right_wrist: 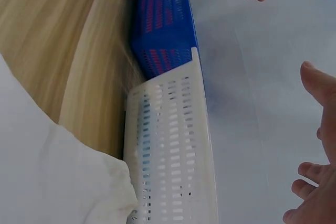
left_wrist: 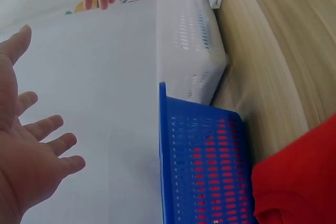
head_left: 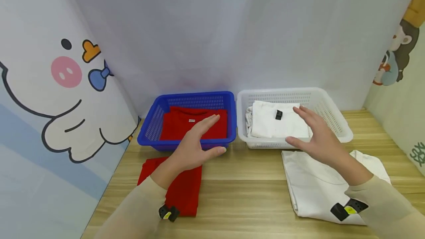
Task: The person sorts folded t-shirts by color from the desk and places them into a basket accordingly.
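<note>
My left hand (head_left: 194,146) is raised above the table with its fingers straight and thumb apart, holding nothing. In the head view it overlaps the front of a blue basket (head_left: 149,128), in which a folded red shirt (head_left: 179,123) lies. A second folded red garment (head_left: 182,191) lies on the table below the left forearm. My right hand (head_left: 320,135), likewise spread and holding nothing, overlaps the front of a white basket (head_left: 335,121). Inside that one is a folded white shirt (head_left: 269,121) with a black label. Another folded white garment (head_left: 312,191) lies under the right forearm.
The two baskets stand side by side at the back of the wooden table (head_left: 242,194), against a pale curtain (head_left: 225,32). A cartoon-printed panel (head_left: 43,80) rises at the left, another printed wall (head_left: 395,110) at the right.
</note>
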